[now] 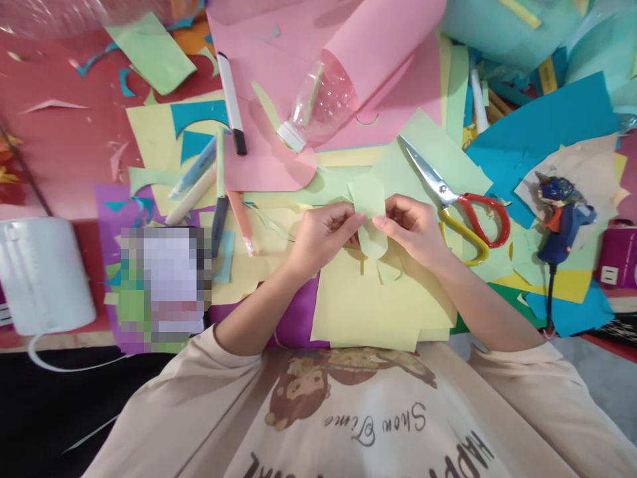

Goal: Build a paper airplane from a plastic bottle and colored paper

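A pale green paper cutout (371,192) with rounded ends is held upright between both hands. My left hand (331,229) pinches its left edge between thumb and fingers. On the opposite edge, my right hand (409,222) pinches it the same way. Below the hands lies a sheet of pale yellow paper (383,305). Scissors (445,192) with one red and one yellow handle lie spread apart, just right of my right hand. A clear plastic bottle (323,99) wrapped in pink paper lies beyond the hands, its white cap toward me.
Several markers, among them a white-and-black one (231,103), lie at the left. A blue glue gun (560,232) rests at the right on paper. A white box-shaped device (44,275) stands far left. Blue paper (547,126) and coloured scraps cover much of the table.
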Tool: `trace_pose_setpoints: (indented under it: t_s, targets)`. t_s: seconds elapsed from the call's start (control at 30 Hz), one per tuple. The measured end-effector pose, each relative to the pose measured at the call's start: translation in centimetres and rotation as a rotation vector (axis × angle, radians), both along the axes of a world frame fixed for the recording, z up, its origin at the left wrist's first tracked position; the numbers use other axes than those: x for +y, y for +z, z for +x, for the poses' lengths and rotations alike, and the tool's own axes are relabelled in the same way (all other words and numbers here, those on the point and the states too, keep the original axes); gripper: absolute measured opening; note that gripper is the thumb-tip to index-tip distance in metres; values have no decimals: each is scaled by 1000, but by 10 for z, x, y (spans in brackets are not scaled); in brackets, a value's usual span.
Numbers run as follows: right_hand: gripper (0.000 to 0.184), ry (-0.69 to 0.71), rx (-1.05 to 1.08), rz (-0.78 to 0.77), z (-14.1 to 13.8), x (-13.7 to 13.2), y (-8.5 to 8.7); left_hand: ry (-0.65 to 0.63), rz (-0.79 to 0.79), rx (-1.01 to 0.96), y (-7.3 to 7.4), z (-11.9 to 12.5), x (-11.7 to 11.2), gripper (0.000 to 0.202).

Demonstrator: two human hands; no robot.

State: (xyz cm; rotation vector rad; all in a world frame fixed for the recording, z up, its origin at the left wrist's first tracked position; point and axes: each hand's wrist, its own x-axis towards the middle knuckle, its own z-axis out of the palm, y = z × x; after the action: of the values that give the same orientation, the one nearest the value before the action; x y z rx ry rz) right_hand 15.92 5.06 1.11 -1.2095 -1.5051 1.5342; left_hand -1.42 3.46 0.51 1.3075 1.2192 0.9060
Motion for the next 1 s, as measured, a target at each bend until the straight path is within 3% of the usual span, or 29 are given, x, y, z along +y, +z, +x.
trace_pose_setpoints:
  t_s: [0.17,0.6,1.0]
  targets:
    - [47,16,15,14,0,-1,0,-34,31,40,-1,0,-1,36]
    - [43,50,48,-5,1,-2,0,-27,-44,-93,-2,0,-2,33]
    - [34,28,-5,-17,-1,-3,1,-10,-53,-85,-7,0,-2,28]
